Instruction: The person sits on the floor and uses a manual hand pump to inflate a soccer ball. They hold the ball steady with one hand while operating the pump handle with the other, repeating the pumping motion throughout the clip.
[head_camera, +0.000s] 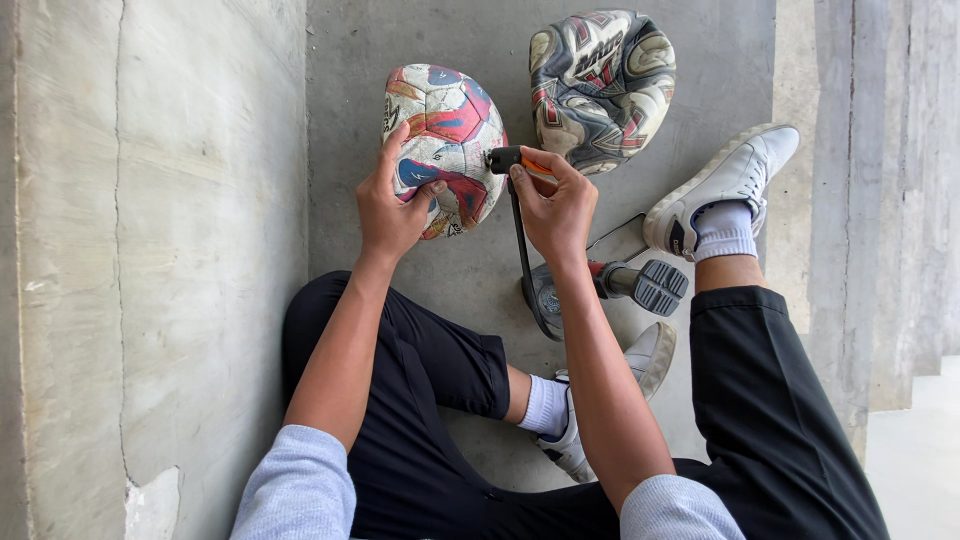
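Left hand (392, 210) clasps deflated red-and-white ball (445, 140) on concrete floor (400, 40); right hand (553, 205), just beside, pinches pump nozzle (508, 159) against ball. Hose (522, 250) drops below grip to pump (610, 283); grey ball (600, 85) beyond.

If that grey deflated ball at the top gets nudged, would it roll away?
Probably not. The grey ball looks caved in and creased, so it would likely slump or slide rather than roll. It lies on flat concrete floor and seems soft, probably folding under a grip and light for its size.
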